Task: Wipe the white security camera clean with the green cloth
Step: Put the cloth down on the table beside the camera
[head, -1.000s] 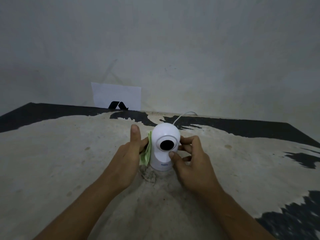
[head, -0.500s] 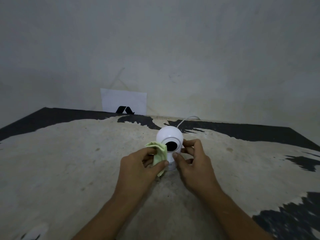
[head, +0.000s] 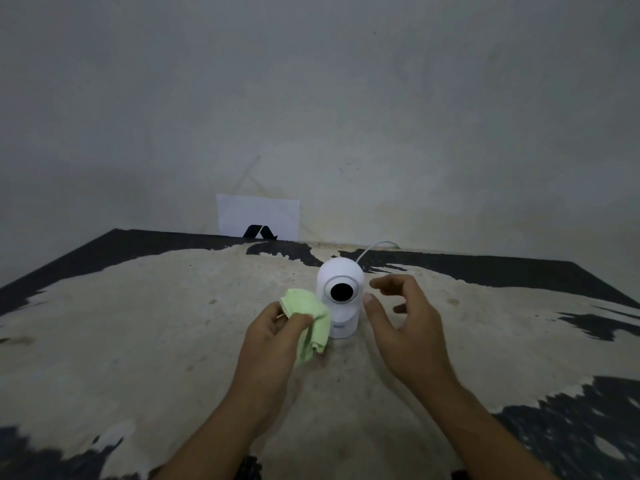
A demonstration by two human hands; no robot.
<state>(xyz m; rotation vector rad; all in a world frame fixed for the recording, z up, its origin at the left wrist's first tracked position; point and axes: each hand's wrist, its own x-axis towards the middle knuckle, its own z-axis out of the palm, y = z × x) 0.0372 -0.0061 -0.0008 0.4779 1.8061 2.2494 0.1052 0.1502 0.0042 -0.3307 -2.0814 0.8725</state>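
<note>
The white security camera [head: 341, 308] stands upright on the worn table [head: 138, 323], its round black lens facing me. My left hand [head: 273, 337] grips the bunched green cloth [head: 308, 320] just left of the camera's base; the cloth's edge lies against the camera's lower left side. My right hand [head: 401, 317] hovers just right of the camera with fingers apart, holding nothing and not touching it.
A white cable [head: 372, 247] runs from behind the camera toward the wall. A white card with a black mark [head: 258, 216] leans against the grey wall [head: 346, 116] at the table's far edge. The tabletop is pale with black worn patches.
My right hand has let go of the camera and opened beside it. My left hand has drawn the cloth down and left, off the camera's front.
</note>
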